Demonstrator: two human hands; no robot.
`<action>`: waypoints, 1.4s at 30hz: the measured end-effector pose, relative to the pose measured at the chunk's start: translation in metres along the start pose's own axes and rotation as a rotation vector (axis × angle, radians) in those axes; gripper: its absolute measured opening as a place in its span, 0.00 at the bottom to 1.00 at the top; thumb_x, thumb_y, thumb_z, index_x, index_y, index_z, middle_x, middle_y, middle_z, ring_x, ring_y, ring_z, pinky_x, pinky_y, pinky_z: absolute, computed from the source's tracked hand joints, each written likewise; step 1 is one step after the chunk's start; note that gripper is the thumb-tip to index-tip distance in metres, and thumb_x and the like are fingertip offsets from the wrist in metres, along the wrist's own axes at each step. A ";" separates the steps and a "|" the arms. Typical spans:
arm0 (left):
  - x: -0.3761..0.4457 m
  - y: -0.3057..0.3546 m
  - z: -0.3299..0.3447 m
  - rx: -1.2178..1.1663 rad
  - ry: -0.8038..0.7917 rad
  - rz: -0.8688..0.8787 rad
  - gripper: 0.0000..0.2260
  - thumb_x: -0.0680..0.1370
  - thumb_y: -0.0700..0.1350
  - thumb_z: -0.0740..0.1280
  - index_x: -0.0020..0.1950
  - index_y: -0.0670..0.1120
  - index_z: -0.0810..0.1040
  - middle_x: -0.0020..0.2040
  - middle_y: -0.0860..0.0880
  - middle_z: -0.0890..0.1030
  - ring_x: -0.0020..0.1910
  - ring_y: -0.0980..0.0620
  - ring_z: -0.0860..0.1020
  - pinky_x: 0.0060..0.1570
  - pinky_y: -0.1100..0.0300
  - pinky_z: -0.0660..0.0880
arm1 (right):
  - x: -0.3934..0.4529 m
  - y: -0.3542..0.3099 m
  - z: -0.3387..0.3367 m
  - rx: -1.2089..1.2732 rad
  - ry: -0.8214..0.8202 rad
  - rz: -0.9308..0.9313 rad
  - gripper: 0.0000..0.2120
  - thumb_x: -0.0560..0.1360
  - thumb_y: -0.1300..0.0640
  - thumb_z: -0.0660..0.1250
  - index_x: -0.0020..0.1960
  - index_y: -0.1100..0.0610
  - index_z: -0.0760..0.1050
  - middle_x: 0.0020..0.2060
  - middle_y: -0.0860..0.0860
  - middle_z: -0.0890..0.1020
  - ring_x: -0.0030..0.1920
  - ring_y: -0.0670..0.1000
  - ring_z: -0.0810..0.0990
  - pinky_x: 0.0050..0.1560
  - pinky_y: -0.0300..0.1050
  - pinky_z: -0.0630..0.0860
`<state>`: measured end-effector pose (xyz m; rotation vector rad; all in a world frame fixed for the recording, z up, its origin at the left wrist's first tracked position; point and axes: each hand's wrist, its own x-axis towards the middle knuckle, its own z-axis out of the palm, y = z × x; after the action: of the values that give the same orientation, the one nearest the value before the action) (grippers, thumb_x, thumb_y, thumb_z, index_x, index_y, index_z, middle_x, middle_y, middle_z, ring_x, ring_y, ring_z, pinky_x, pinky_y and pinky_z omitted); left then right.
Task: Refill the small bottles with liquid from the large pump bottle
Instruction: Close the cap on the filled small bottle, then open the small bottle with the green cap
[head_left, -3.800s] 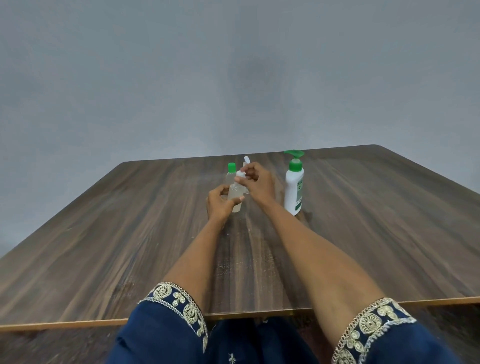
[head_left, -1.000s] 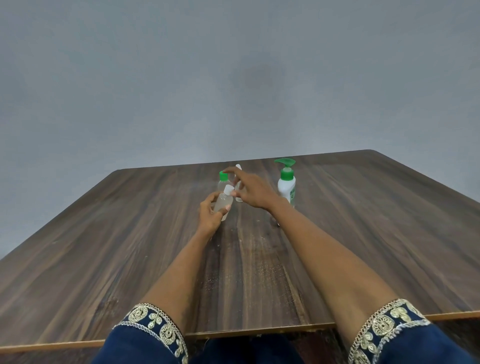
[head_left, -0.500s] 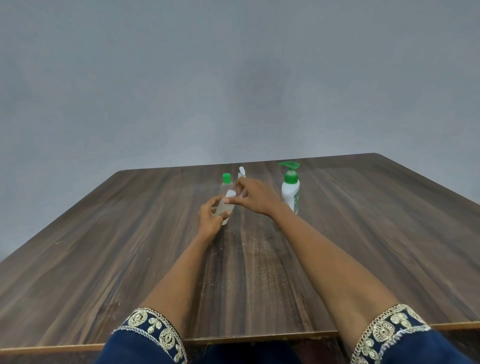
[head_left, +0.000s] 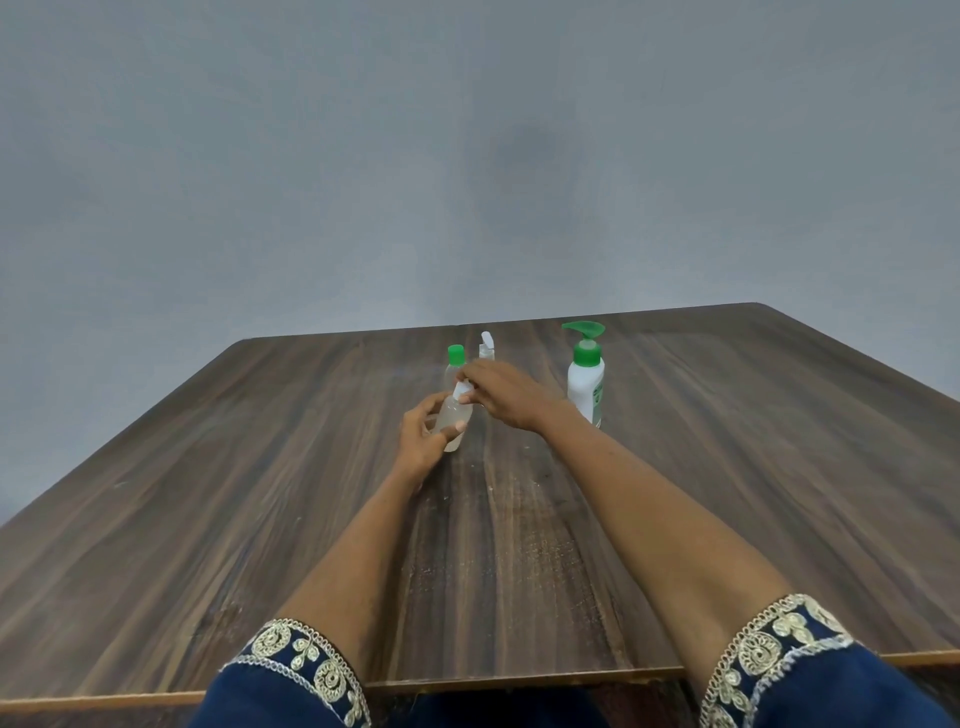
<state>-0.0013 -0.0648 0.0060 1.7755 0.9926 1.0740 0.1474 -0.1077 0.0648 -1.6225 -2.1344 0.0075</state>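
Observation:
My left hand (head_left: 422, 435) grips a small clear bottle (head_left: 453, 422) with a white cap, held tilted just above the table. My right hand (head_left: 506, 393) reaches over it and pinches the white cap at the bottle's top. Behind them stand a small clear bottle with a green cap (head_left: 455, 357) and another small bottle with a white flip top (head_left: 487, 347), partly hidden by my right hand. The large white pump bottle (head_left: 586, 382) with its green pump head stands upright to the right of my right wrist.
The dark wooden table (head_left: 208, 493) stretches wide on both sides, its near edge by my blue embroidered sleeves (head_left: 291, 675). A plain grey wall rises behind the far edge.
My right hand has drawn back from the bottles behind and come down onto the cap of the bottle in my left hand. The left hand keeps its hold.

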 end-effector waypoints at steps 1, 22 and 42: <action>0.000 0.000 0.000 0.001 0.009 -0.003 0.18 0.73 0.39 0.70 0.63 0.43 0.74 0.59 0.44 0.78 0.56 0.45 0.75 0.58 0.50 0.73 | 0.001 -0.002 0.001 -0.058 -0.014 -0.012 0.10 0.80 0.61 0.61 0.60 0.63 0.71 0.55 0.57 0.77 0.50 0.55 0.74 0.44 0.43 0.65; 0.033 -0.003 -0.016 0.106 0.464 -0.179 0.19 0.72 0.39 0.71 0.61 0.40 0.73 0.59 0.41 0.78 0.58 0.42 0.75 0.56 0.55 0.69 | 0.005 -0.011 0.040 0.212 0.340 0.389 0.11 0.83 0.54 0.55 0.61 0.60 0.66 0.54 0.61 0.78 0.51 0.64 0.77 0.45 0.53 0.73; 0.011 -0.018 -0.005 0.366 0.607 0.032 0.40 0.70 0.46 0.73 0.75 0.44 0.53 0.75 0.38 0.54 0.75 0.41 0.50 0.74 0.48 0.43 | 0.075 -0.008 0.038 -0.445 0.016 0.295 0.28 0.75 0.70 0.58 0.74 0.64 0.57 0.76 0.61 0.56 0.57 0.62 0.79 0.74 0.58 0.51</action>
<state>-0.0059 -0.0475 -0.0065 1.7790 1.6129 1.5804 0.1111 -0.0317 0.0596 -2.1667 -1.9576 -0.4123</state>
